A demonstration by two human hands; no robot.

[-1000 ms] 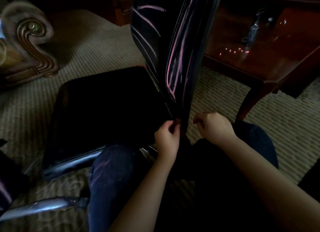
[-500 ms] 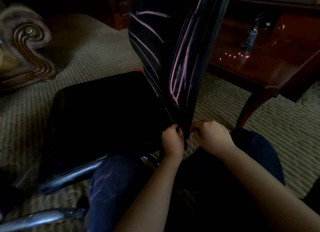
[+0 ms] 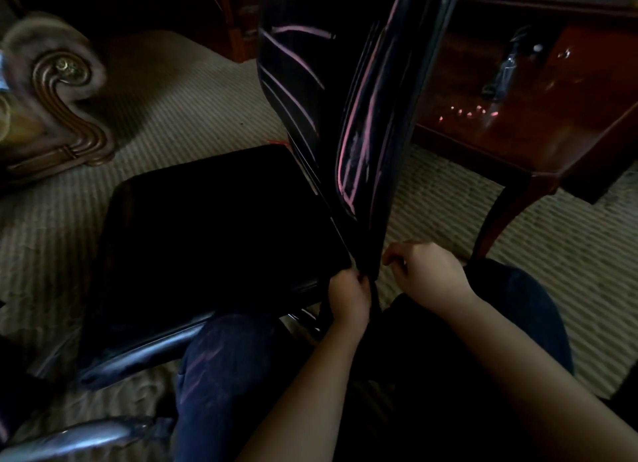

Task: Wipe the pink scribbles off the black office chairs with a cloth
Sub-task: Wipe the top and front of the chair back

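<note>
Looking down from the head view, a black chair stands on a ribbed carpet (image 3: 518,254), close in front of the person's knees. Its seat (image 3: 207,237) lies to the left, dark and glossy. Its back (image 3: 310,82) rises through the middle of the picture and narrows to a tip just above the hands. Pink scribbles (image 3: 359,144) run in long strokes down the back, thickest along its right edge, with a few thinner lines across the left panel.

The left grip (image 3: 348,296) is curled and pinches the dark lower tip of the back, thumb and fingers pressed against it. It is too dark to tell if a cloth is in that pinch. The right grip (image 3: 424,271) sits just beside the same tip, with a thin strip of carpet showing between them. Its fingers are curled inward, and I cannot tell if they pinch anything.

Dark jeans (image 3: 224,375) fill the bottom of the picture under both forearms. A red-brown wooden surface (image 3: 500,144) stands to the right of the back. A carved armrest (image 3: 62,82) is at the far left.
</note>
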